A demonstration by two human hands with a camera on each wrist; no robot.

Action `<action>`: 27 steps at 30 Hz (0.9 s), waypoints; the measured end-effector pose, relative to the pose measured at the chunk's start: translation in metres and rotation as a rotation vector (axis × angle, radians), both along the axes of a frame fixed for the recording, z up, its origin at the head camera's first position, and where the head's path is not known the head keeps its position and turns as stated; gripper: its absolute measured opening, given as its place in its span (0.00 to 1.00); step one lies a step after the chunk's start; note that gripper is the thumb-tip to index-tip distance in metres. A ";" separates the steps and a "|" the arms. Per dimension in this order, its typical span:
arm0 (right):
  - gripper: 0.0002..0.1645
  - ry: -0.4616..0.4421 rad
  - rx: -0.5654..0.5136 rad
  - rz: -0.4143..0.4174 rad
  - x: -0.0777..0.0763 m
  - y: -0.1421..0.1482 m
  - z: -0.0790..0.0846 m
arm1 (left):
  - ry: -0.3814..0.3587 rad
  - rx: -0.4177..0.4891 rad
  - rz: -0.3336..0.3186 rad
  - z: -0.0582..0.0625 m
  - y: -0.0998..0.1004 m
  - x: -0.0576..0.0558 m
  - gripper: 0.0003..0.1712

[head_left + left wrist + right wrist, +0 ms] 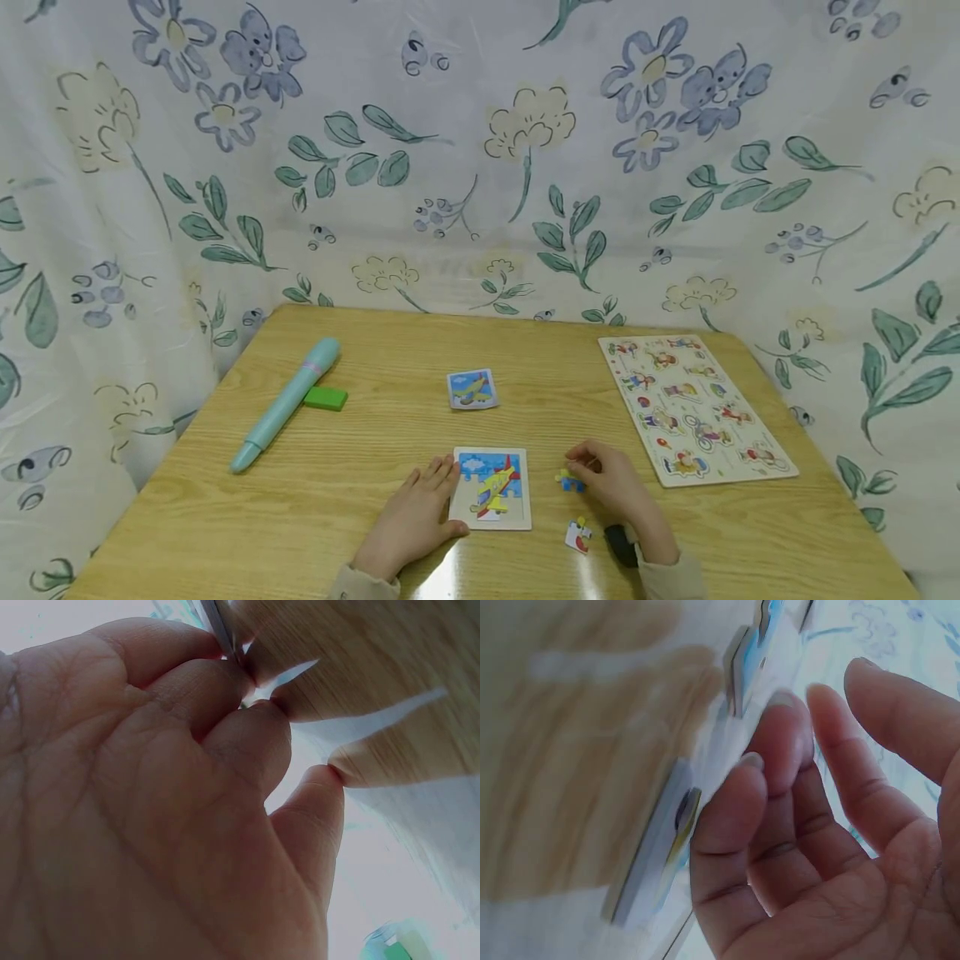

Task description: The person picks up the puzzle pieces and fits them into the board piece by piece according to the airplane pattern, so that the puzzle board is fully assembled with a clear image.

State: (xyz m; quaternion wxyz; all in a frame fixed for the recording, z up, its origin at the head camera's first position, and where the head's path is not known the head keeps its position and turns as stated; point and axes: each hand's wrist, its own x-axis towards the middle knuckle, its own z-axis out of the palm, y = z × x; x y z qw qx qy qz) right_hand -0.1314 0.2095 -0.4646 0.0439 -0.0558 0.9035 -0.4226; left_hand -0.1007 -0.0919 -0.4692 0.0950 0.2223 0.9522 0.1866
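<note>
Airplane puzzle (491,488): lower centre of the head view, flat on the worktop (375,433), partly filled. Left hand (417,522): fingers extended, touching the puzzle's left edge. Right hand (611,479): thumb and fingers parted, just beside a blue-and-yellow piece (572,482); no grip visible. White-and-red piece (578,535): below it. Step in hand, as judged: piece pickup. Next move likely requires a pinch, then alignment with a gap.

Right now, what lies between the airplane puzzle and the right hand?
In the head view, a blue-and-yellow piece by the right hand, then bare tabletop.
</note>
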 end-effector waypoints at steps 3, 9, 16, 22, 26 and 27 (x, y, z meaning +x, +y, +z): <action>0.12 0.002 -0.020 -0.018 0.003 0.003 -0.001 | 0.003 0.005 0.000 0.000 0.000 0.000 0.51; 0.26 -0.011 0.002 0.001 0.004 0.007 -0.006 | -0.002 0.005 0.003 -0.001 0.000 0.000 0.51; 0.19 0.038 0.084 0.067 0.002 0.006 -0.009 | -0.005 0.011 0.005 0.001 0.001 0.000 0.51; 0.13 -0.007 0.103 0.102 0.002 0.003 -0.005 | -0.005 0.009 0.000 0.001 0.001 0.000 0.51; 0.07 -0.022 0.047 0.077 -0.001 0.002 -0.007 | 0.001 0.007 -0.001 0.000 0.001 0.000 0.51; 0.06 -0.029 0.025 0.070 -0.002 0.001 -0.008 | 0.000 0.007 -0.001 0.000 0.001 0.000 0.51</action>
